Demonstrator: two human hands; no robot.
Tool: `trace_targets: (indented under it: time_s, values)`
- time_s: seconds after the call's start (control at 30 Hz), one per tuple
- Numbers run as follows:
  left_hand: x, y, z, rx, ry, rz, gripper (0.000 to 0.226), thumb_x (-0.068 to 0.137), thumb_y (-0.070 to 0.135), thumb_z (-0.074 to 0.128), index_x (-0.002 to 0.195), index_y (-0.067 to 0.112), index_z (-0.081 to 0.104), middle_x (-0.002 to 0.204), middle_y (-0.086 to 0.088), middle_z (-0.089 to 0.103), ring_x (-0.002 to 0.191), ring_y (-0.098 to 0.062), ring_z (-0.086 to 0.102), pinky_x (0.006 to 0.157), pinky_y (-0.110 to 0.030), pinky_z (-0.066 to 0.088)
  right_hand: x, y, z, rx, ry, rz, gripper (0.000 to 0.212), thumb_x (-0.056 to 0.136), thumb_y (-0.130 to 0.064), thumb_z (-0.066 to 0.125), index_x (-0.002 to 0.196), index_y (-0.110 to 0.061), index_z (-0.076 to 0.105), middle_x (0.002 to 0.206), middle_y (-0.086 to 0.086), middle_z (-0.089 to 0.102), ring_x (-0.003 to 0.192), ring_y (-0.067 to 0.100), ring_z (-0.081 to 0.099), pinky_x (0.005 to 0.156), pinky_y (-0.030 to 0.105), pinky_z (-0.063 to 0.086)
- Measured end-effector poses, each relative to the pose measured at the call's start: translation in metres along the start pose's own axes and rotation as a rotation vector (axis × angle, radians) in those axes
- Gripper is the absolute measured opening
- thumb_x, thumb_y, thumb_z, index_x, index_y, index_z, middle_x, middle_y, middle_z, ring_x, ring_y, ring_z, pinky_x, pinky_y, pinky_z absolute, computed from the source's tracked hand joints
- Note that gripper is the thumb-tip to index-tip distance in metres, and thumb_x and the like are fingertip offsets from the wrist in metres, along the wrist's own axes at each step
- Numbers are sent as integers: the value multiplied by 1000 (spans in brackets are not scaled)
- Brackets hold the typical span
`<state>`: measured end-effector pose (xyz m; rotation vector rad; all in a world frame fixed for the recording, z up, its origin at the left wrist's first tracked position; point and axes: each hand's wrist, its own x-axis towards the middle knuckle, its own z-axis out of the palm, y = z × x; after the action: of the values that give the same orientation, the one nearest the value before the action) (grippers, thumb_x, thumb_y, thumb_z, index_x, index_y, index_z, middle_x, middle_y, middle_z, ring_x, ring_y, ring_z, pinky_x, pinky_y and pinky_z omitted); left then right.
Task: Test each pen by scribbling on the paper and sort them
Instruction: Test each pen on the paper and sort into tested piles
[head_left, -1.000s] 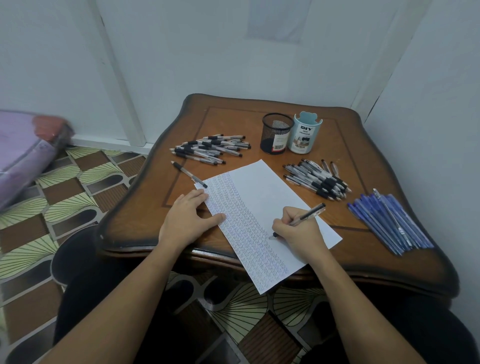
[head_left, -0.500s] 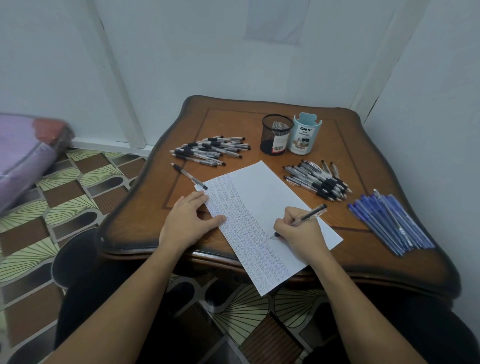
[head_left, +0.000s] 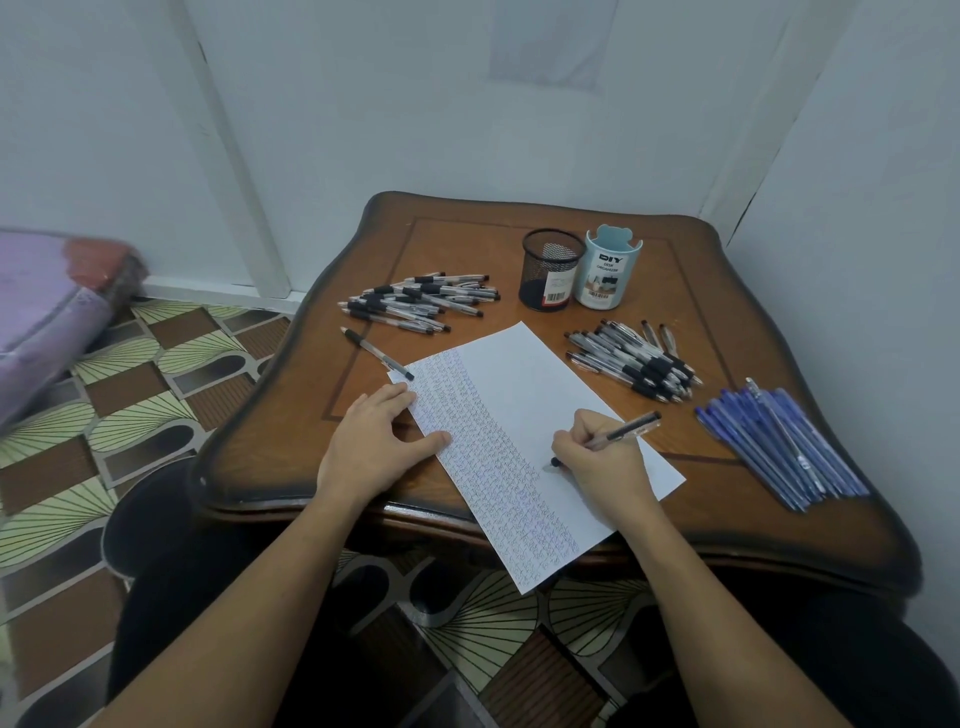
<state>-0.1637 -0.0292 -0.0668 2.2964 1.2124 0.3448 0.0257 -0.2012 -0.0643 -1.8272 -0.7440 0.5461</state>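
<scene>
A white sheet of paper (head_left: 524, 384) lies on the wooden table (head_left: 467, 244), its left half covered in scribble rows. My right hand (head_left: 597, 462) grips a black pen (head_left: 623, 430) with its tip on the paper. My left hand (head_left: 374, 441) lies flat on the table, fingers and thumb pressing the paper's left edge. A pile of black-grip pens (head_left: 421, 301) sits at the back left, a single pen (head_left: 375, 352) lies beside it, another pile of black-grip pens (head_left: 636, 364) is on the right, and a bunch of blue pens (head_left: 779, 441) lies at the far right.
A black mesh cup (head_left: 551, 270) and a light blue desk organizer (head_left: 608, 270) stand at the back of the table. White walls close in behind and on the right. A patterned floor and a purple bundle (head_left: 47, 312) lie to the left.
The pen tip in my right hand has shifted slightly on the paper. My left hand stays pressed on the sheet's edge.
</scene>
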Motion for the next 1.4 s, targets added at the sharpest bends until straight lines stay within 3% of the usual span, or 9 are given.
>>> trace_targets:
  time_s: [0.17, 0.23, 0.3, 0.43, 0.7, 0.83, 1.13, 1.27, 1.4]
  values:
    - [0, -1, 0, -17, 12, 1, 82, 74, 68, 66, 143, 28, 46, 155, 13, 33, 147, -20, 20, 115, -45, 24, 10, -3, -6, 391, 76, 129, 38, 99, -13, 55, 61, -17, 52, 54, 1, 55, 54, 15, 49, 59, 32, 40]
    - [0, -1, 0, -11, 9, 3, 83, 74, 68, 66, 144, 28, 46, 155, 13, 33, 147, -20, 20, 115, -45, 24, 11, -7, -8, 426, 67, 163, 30, 101, -39, 51, 83, -17, 58, 52, 1, 52, 50, 17, 45, 57, 33, 37]
    - [0, -1, 0, -11, 6, 2, 82, 74, 68, 66, 144, 28, 46, 155, 13, 33, 147, -20, 19, 115, -45, 24, 12, -8, -7, 391, 31, 212, 54, 89, -63, 43, 118, -19, 54, 52, 3, 52, 48, 17, 47, 55, 32, 36]
    - [-1, -1, -1, -11, 7, 9, 81, 75, 67, 66, 144, 27, 46, 155, 12, 33, 147, -20, 19, 116, -44, 23, 12, -13, -6, 262, -26, 236, 81, 78, -72, 35, 147, -29, 34, 59, 4, 53, 53, 17, 49, 47, 26, 35]
    - [-1, 0, -2, -16, 5, 10, 82, 75, 67, 66, 144, 28, 45, 155, 13, 32, 147, -20, 18, 116, -43, 22, 11, -18, -2, 142, -14, 136, 39, 104, -46, 31, 126, -25, 56, 45, -3, 50, 41, 12, 42, 46, 25, 36]
    - [-1, -1, -2, -13, -5, 1, 83, 75, 69, 65, 145, 29, 44, 156, 13, 31, 147, -19, 18, 116, -44, 22, 10, -18, -3, 142, -23, 102, 35, 106, -40, 33, 120, -25, 61, 47, 0, 46, 39, 11, 41, 56, 20, 39]
    - [0, -1, -2, -24, -9, 7, 82, 76, 68, 65, 144, 27, 45, 155, 13, 32, 147, -20, 18, 115, -44, 24, 15, -22, -5, 297, 58, 195, 30, 107, -30, 38, 116, -21, 65, 51, 5, 42, 44, 18, 34, 44, 29, 30]
    - [-2, 0, -3, -21, -11, 5, 82, 76, 68, 65, 144, 27, 45, 155, 13, 31, 147, -20, 18, 115, -45, 25, 14, -24, -3, 265, 47, 168, 32, 104, -41, 38, 114, -29, 65, 52, 1, 44, 46, 13, 39, 49, 24, 35]
    - [-2, 0, -4, -20, -12, 7, 82, 76, 67, 65, 145, 27, 45, 156, 12, 31, 147, -20, 18, 115, -45, 24, 17, -19, -1, 219, 63, 150, 37, 98, -59, 33, 99, -48, 69, 75, -11, 44, 67, 4, 36, 60, 26, 28]
